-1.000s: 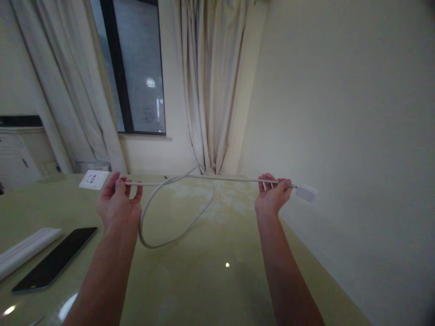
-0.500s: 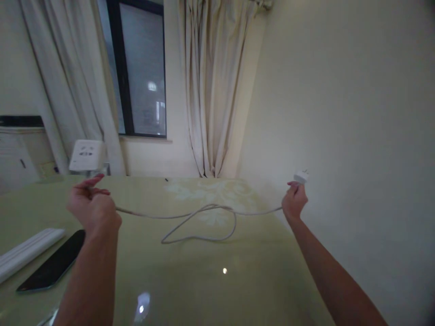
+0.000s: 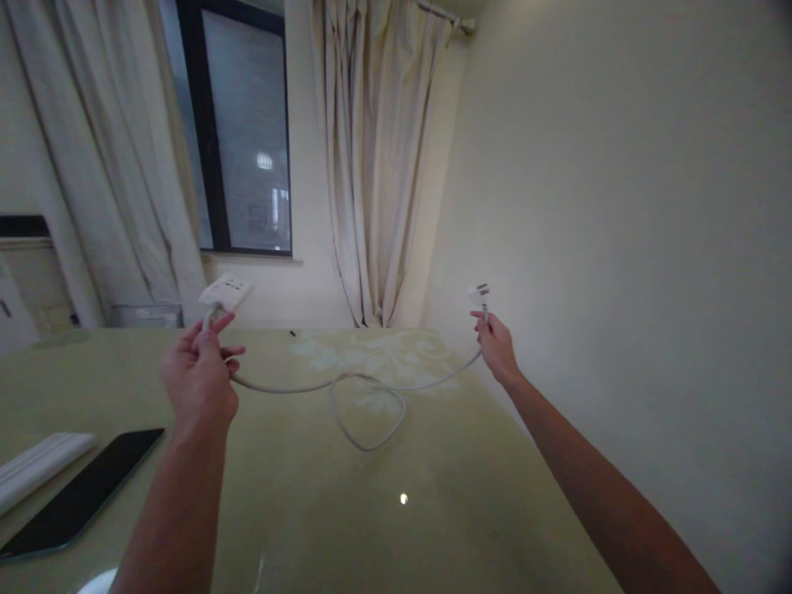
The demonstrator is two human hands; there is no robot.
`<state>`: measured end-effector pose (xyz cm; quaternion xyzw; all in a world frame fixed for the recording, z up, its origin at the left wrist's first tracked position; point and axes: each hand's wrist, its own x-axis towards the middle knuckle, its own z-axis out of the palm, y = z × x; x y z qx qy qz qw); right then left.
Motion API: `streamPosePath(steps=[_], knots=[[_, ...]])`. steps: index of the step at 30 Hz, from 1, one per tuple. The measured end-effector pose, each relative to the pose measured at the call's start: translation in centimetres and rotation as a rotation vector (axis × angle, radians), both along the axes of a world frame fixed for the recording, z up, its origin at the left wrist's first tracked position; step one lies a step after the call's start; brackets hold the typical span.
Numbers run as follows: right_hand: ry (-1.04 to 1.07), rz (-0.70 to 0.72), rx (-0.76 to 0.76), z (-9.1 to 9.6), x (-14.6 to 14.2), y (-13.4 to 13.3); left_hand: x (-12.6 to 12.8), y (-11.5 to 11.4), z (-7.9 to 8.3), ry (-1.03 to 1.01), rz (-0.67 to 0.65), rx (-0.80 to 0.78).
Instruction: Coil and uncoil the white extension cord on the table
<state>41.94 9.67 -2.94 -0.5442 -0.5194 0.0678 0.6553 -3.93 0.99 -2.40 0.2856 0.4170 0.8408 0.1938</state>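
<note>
A white extension cord is stretched loosely between my hands above the table. My left hand (image 3: 201,367) pinches the cord just below its white socket block (image 3: 228,290), which is tilted with its outlets facing up. At the other end, my right hand (image 3: 497,342) is closed on the cord right under the white plug (image 3: 478,294), whose prongs point right. Between them the grey-white cord (image 3: 368,448) sags and crosses itself in one loose loop over the tabletop.
The glossy greenish table (image 3: 346,528) bears a black flat slab (image 3: 83,495) and a long white object (image 3: 43,466) at the left. A small dark bit (image 3: 293,333) lies near the far edge. Curtains (image 3: 377,165), a window (image 3: 247,132) and a bare wall (image 3: 606,206) stand beyond.
My hands have come closer together. The socket block has tipped over and shifted right, the plug has moved left and turned, and the cord's loop has narrowed. The view has shifted slightly.
</note>
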Motion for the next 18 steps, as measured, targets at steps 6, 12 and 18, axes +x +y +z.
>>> streamPosePath(steps=[6,12,18], knots=[[0.091,0.554,-0.223,1.1,-7.4,-2.8,1.9,0.8,-0.4,-0.004,-0.143,0.084],[0.371,0.907,-0.404,0.3,-12.7,-6.7,3.8,0.4,-0.5,0.126,-0.252,0.053],[0.614,0.956,-0.416,-0.4,-16.2,-9.2,4.9,0.2,-0.3,0.156,-0.31,-0.02]])
